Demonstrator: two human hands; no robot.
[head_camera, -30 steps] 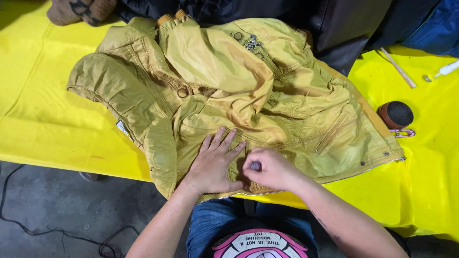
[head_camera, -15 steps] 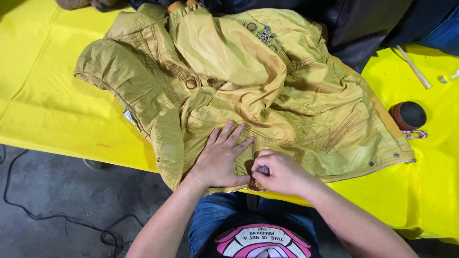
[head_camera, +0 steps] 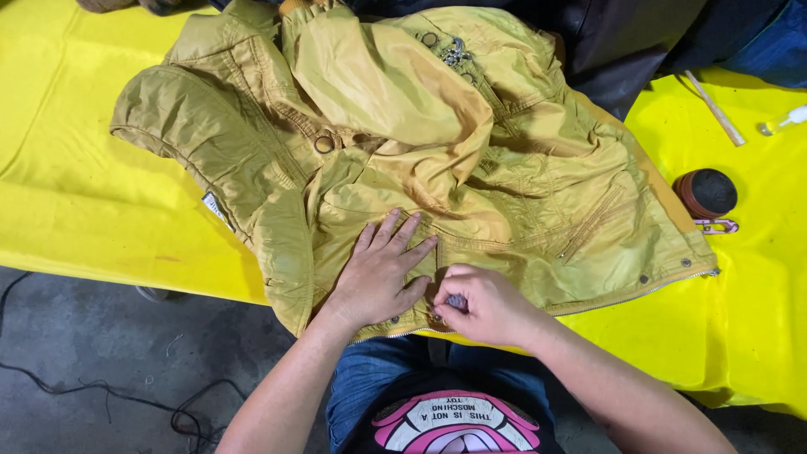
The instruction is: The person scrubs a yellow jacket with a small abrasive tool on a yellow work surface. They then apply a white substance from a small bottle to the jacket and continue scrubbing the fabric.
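A crumpled mustard-yellow jacket [head_camera: 403, 143] with metal rings, snaps and a zip edge lies spread over a table covered in bright yellow cloth [head_camera: 67, 176]. My left hand [head_camera: 382, 273] rests flat on the jacket's lower hem, fingers spread. Right beside it, my right hand [head_camera: 483, 303] is curled, its fingertips pinching a small dark metal part at the hem. The part is mostly hidden by the fingers.
A round dark brown pad [head_camera: 706, 193] and a small pink clip [head_camera: 716, 225] lie on the cloth at the right. Farther back right are a thin stick [head_camera: 713, 108] and a small clear bottle [head_camera: 786, 120]. Dark garments [head_camera: 622, 42] lie at the back. Cables [head_camera: 109, 395] trail on the grey floor.
The view has shifted slightly, so the jacket sits lower and to the right in frame. Both hands stay at the hem; the right hand keeps working the small part.
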